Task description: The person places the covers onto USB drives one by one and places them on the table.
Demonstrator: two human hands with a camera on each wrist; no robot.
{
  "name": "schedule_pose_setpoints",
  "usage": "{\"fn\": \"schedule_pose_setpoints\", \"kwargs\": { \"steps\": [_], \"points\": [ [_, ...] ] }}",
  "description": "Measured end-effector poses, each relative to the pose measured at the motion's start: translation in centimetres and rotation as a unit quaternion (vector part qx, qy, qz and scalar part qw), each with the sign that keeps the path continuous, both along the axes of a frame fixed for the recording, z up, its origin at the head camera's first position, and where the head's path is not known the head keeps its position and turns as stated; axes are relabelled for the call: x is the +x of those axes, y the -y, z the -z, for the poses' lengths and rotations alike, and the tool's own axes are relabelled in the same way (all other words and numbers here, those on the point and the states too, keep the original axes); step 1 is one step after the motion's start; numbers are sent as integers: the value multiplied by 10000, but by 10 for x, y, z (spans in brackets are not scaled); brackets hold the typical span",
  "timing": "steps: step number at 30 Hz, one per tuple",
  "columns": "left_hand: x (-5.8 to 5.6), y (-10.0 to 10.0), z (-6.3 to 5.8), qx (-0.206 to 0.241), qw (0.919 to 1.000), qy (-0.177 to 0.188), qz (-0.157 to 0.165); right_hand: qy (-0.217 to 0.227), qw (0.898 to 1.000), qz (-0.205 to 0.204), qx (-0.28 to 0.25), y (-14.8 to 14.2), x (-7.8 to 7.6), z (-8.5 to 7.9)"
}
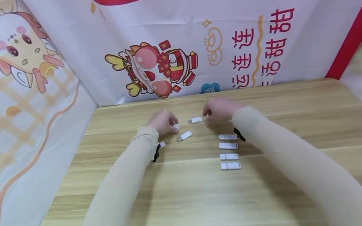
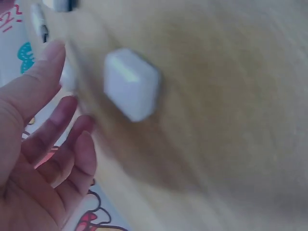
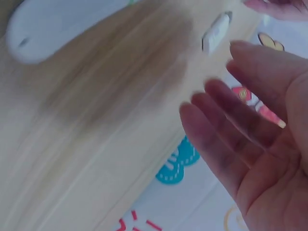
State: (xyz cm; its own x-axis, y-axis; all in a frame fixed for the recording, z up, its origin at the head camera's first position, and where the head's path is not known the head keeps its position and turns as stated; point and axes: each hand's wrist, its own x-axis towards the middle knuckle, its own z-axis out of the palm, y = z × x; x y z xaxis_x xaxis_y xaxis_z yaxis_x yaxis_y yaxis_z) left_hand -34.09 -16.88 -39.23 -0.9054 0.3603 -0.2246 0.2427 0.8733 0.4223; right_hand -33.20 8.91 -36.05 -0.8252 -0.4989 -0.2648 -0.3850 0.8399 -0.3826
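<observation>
My left hand is over the far middle of the table, its thumb and fingers loosely bent around a small white cap. In the left wrist view the thumb and fingertips stand apart beside this blurred cap; whether they touch it is unclear. A second white cap lies near the left wrist. My right hand hovers with relaxed, separated fingers and holds nothing. Just left of it lies an uncapped white USB stick, metal plug pointing left. Another uncapped USB stick lies slightly nearer, at a slant.
Several white USB sticks lie in a column beside the right forearm, from the rounded USB stick at the back to the front USB stick. A printed cloth hangs behind the wooden table and along its left side.
</observation>
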Motion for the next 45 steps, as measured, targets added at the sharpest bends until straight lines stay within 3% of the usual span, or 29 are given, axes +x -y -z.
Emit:
{"fn": "schedule_pose_setpoints", "kwargs": {
  "steps": [3, 8, 15, 20, 26, 29, 36, 40, 45],
  "points": [
    [-3, 3, 5, 119, 9999, -74, -35, 28, 9998, 211, 25, 15, -1, 5],
    [-5, 4, 10, 203, 9994, -230, 157, -362, 9988, -89, 327, 36, -6, 12],
    [-4, 9, 15, 296, 9976, -504, 380, -897, 9945, -470, 276, 48, -15, 25],
    [5, 6, 7, 135, 9970, -664, 375, -1086, 9920, -511, 385, 45, -10, 25],
    [15, 3, -5, 167, 9957, -825, 387, -768, 9961, -178, 391, 42, -3, 18],
    [22, 2, -9, 256, 9945, -883, 493, -819, 9961, -176, 291, 38, 3, 15],
    [52, -6, -18, 464, 9937, -758, 683, -1368, 9885, -631, -100, 14, 37, 2],
    [85, -14, -36, 452, 9863, -1088, 1156, -1809, 9778, -947, -466, 2, 73, -15],
    [133, -24, -60, 397, 9657, -1874, 1753, -2702, 9491, -1364, -869, -13, 127, -33]
  ]
}}
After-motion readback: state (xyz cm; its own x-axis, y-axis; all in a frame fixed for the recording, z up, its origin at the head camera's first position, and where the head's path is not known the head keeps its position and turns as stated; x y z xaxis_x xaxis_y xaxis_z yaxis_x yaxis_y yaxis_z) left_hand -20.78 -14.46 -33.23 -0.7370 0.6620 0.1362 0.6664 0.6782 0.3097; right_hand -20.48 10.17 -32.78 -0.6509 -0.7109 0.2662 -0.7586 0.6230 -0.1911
